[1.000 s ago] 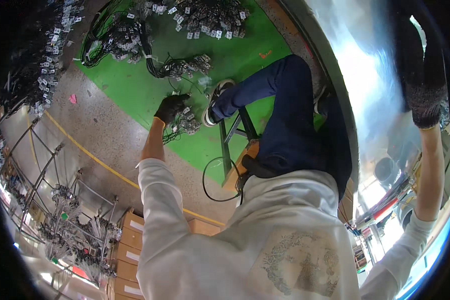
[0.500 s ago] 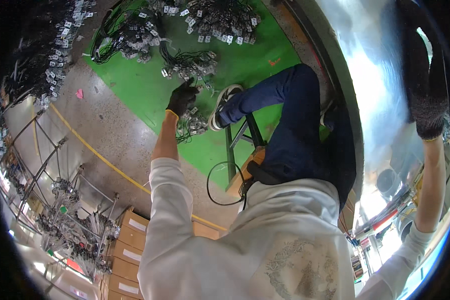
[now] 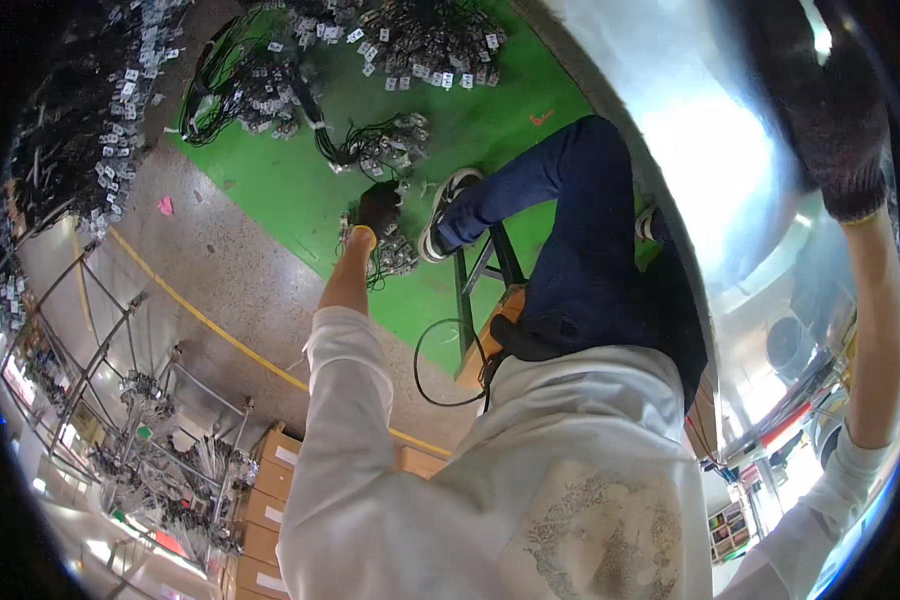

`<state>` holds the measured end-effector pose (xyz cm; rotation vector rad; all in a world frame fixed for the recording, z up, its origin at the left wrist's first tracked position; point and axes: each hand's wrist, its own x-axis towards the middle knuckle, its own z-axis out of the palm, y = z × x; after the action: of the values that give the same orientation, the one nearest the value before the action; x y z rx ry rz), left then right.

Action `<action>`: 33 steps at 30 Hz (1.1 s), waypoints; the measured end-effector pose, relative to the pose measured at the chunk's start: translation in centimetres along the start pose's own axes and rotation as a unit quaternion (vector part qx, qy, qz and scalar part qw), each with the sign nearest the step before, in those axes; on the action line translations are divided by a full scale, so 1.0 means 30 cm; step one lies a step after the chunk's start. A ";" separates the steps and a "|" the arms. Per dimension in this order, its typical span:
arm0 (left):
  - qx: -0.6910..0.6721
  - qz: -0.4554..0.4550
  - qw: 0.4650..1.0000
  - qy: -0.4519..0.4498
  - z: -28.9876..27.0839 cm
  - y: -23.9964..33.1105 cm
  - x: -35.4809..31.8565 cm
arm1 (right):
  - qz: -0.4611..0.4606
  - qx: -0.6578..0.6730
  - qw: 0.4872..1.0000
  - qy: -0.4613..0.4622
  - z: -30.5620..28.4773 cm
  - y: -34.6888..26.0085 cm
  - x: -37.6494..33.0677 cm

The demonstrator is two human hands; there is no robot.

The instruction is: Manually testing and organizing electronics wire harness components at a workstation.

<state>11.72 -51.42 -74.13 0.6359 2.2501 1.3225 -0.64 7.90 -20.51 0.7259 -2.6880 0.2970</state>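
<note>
My left hand (image 3: 380,207), in a black knitted glove with a yellow cuff, reaches down over the green mat. Its fingers look curled; what they hold is hidden. Just below it lies a small bunch of cable ends with metallic connectors (image 3: 394,253). Beyond it, a tied bundle of black cables (image 3: 345,150) ends in similar pieces. My right hand (image 3: 840,150), also in a dark glove, is stretched out at the right rim beside a shiny silvery surface (image 3: 670,90). Shadow hides its fingers.
Larger heaps of tagged black cables (image 3: 435,45) lie on the green mat (image 3: 270,185). Dense cables with white tags (image 3: 115,130) hang at the far left. Metal racks (image 3: 100,300) and cardboard boxes (image 3: 270,485) stand lower left. My foot (image 3: 450,215) is near the stool legs (image 3: 485,270).
My left hand has drawn back toward me, from the tied cable bundle to the smaller bunch, and its fingers look more curled. My right hand stays at the right rim, shifted slightly up.
</note>
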 end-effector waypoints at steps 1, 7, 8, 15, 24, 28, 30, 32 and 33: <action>0.164 0.048 0.982 -0.080 0.042 0.028 0.056 | 0.003 -0.014 1.000 -0.006 -0.013 0.001 -0.005; 0.407 -0.123 0.880 -0.211 0.129 0.053 0.081 | 0.011 -0.013 1.000 0.012 -0.015 -0.024 -0.008; 0.471 -0.130 0.846 -0.212 0.110 0.010 0.037 | 0.009 -0.003 1.000 0.024 -0.016 -0.025 0.001; 0.501 -0.324 0.785 -0.170 0.073 0.070 0.048 | 0.011 -0.009 1.000 0.026 0.023 -0.029 0.019; 0.451 -0.103 0.886 0.040 -0.189 0.104 -0.074 | 0.017 0.011 0.998 0.052 0.077 -0.039 0.046; 0.388 -0.026 0.912 -0.129 -0.222 0.150 0.007 | 0.016 0.006 0.999 0.051 0.096 -0.045 0.053; 0.386 0.005 0.886 -0.257 -0.228 0.151 0.020 | 0.014 0.011 0.998 0.057 0.098 -0.050 0.059; 0.442 -0.117 0.733 -0.504 -0.194 0.239 0.110 | 0.015 0.009 0.998 0.061 0.104 -0.054 0.064; 0.443 -0.117 0.732 -0.504 -0.169 0.178 0.059 | 0.015 0.008 0.998 0.063 0.108 -0.056 0.067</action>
<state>8.18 -51.48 -67.42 0.9913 1.7255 -0.3645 -2.25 4.65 -22.55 0.6481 -2.5818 0.3601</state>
